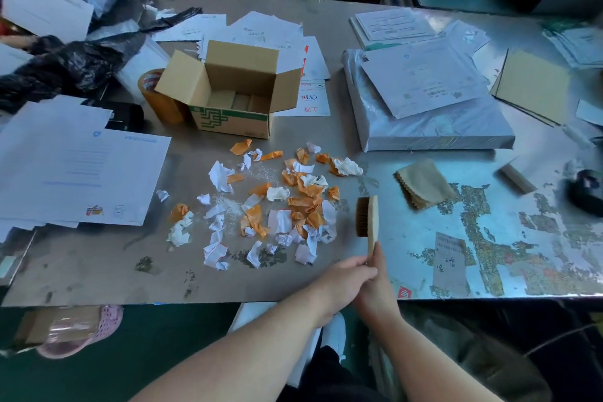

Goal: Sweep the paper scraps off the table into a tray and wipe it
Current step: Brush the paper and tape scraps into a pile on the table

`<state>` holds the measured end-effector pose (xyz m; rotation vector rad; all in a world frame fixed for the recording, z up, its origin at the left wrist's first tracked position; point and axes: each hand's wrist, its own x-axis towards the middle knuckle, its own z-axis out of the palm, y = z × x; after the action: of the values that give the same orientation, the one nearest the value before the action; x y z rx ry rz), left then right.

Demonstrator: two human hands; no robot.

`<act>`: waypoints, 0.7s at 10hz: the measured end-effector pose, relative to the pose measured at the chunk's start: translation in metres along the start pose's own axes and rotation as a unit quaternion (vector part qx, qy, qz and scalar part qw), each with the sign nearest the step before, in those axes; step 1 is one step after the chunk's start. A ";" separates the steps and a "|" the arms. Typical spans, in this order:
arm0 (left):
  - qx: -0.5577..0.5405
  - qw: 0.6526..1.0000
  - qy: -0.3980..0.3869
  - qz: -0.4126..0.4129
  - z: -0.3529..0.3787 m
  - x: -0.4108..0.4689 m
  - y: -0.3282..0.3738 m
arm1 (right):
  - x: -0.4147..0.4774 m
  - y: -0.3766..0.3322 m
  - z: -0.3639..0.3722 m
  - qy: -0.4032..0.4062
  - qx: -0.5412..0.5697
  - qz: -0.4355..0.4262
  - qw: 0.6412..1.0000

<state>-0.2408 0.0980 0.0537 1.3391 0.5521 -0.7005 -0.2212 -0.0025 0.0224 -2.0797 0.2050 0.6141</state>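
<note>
The fingers (377, 256) of the right hand (378, 292) were curled round the near end of the brush (368, 222) handle, and the left hand (342, 277) was closed on the same end from the left. The brush was pointed away, its bristles turned left, just right of the paper scraps (270, 202), which were strewn white and orange at the middle of the desk (98, 264). An open cardboard box (235, 91) was set behind them. A folded cloth (424, 183) was laid to the right.

Red "上海" on white sheet (313, 106)
</note>
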 end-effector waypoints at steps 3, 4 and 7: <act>-0.023 0.998 0.062 0.016 0.014 0.061 0.060 | 0.085 -0.039 -0.049 -0.045 -0.190 -0.069 0.978; -0.031 0.995 0.093 0.021 0.014 0.082 0.084 | 0.122 -0.048 -0.061 -0.068 -0.279 -0.109 0.951; -0.070 0.983 0.161 0.051 0.013 0.122 0.119 | 0.198 -0.072 -0.077 -0.091 -0.300 -0.154 0.937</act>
<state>-0.0707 0.0780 0.0486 1.3464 0.7712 -0.3539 0.0026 -0.0087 0.0111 -2.5412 -0.4674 0.7303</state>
